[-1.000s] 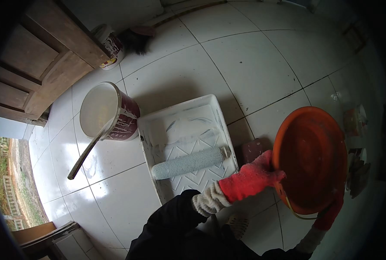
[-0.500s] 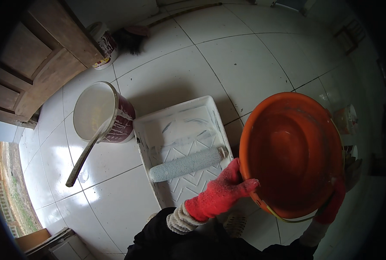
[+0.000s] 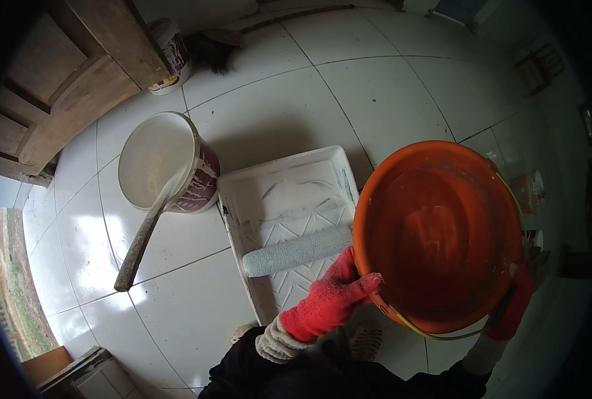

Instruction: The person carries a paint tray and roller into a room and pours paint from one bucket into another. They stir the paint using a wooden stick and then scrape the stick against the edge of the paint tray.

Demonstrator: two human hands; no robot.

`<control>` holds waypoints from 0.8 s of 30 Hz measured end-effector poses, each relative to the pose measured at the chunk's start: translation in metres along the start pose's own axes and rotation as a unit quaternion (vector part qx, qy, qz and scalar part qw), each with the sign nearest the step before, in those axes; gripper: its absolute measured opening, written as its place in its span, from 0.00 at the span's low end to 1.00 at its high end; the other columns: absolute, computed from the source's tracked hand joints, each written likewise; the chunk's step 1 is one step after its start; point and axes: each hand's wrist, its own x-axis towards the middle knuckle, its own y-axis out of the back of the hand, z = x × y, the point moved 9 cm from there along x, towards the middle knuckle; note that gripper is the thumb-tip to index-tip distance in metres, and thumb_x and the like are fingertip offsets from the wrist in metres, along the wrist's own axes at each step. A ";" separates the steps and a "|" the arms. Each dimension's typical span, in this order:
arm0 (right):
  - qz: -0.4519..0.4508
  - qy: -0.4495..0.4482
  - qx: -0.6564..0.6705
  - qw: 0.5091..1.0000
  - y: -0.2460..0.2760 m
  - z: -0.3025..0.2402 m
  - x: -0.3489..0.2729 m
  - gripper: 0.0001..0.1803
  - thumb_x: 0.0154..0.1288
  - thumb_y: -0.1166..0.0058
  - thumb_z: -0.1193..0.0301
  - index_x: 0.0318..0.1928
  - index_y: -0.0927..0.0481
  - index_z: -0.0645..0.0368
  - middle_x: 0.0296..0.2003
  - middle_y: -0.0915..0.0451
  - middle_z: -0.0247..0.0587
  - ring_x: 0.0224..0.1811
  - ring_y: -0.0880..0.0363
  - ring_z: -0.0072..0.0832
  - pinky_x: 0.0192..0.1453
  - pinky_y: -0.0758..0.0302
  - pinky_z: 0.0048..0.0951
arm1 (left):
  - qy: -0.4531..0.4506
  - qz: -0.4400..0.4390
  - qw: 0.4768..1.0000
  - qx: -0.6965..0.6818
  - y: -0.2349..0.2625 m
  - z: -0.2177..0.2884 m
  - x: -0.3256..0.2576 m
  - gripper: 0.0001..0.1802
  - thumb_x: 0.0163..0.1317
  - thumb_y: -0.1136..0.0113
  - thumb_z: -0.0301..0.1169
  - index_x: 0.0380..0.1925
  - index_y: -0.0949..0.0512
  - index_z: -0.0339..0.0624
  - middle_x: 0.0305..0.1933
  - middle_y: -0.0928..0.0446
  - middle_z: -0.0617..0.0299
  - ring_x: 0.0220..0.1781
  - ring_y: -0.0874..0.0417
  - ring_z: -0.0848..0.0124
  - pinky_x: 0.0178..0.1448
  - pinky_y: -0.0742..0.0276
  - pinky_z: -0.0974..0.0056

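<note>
An orange bucket (image 3: 435, 226) with a yellow-green handle hangs in front of me, its open mouth turned up toward me. My left hand (image 3: 332, 296), in a red glove with a grey cuff, grips its left rim with the thumb over the edge. On the right side my right hand (image 3: 514, 302), gloved alike, holds the bucket; its fingers are partly hidden. Below and left lies a white paint tray (image 3: 286, 159) with wet white paint. A pale blue-grey paint roller (image 3: 296, 251) rests across the tray, its right end hidden behind the bucket.
Left of the tray stands a paint bucket (image 3: 206, 173) with a stick (image 3: 139, 249) leaning out over its rim. Farther back are another paint bucket (image 3: 174, 56), a broom (image 3: 213, 50) and a wooden door (image 3: 63, 86). A small wooden stool (image 3: 538, 68) stands far right.
The orange bucket has shifted slightly left in view and now covers the roller's right end. Both hands keep their hold. The tray and paint bucket appear slightly farther right as the view shifts.
</note>
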 end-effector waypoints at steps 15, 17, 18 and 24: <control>-0.029 -0.003 -0.014 0.999 -0.025 -0.012 0.001 0.30 0.57 0.54 0.67 0.61 0.36 0.64 0.54 0.29 0.47 0.55 0.28 0.32 0.60 0.33 0.31 | -0.018 0.001 0.998 -0.058 0.009 0.002 -0.004 0.19 0.64 0.49 0.26 0.55 0.37 0.41 0.47 0.29 0.64 0.48 0.26 0.75 0.52 0.26 0.67; -0.047 0.005 -0.012 0.999 -0.026 -0.013 0.000 0.28 0.58 0.54 0.68 0.60 0.34 0.65 0.55 0.30 0.47 0.55 0.29 0.33 0.60 0.33 0.31 | -0.017 0.000 0.998 -0.058 0.010 0.001 -0.004 0.20 0.64 0.49 0.26 0.55 0.37 0.41 0.47 0.29 0.64 0.48 0.26 0.75 0.52 0.26 0.67; -0.047 0.072 -0.113 0.990 -0.016 -0.018 0.002 0.26 0.58 0.55 0.68 0.58 0.33 0.65 0.56 0.31 0.48 0.56 0.29 0.33 0.60 0.33 0.32 | -0.020 -0.008 0.998 -0.067 0.009 0.002 -0.003 0.19 0.64 0.49 0.26 0.54 0.38 0.40 0.49 0.30 0.62 0.49 0.26 0.74 0.54 0.26 0.66; -0.048 0.088 -0.123 0.987 -0.014 -0.019 0.005 0.22 0.59 0.56 0.69 0.53 0.29 0.66 0.58 0.33 0.50 0.57 0.30 0.33 0.61 0.34 0.32 | -0.023 -0.017 0.996 -0.086 0.013 -0.001 -0.003 0.19 0.64 0.48 0.27 0.54 0.38 0.38 0.51 0.30 0.59 0.51 0.26 0.71 0.56 0.27 0.64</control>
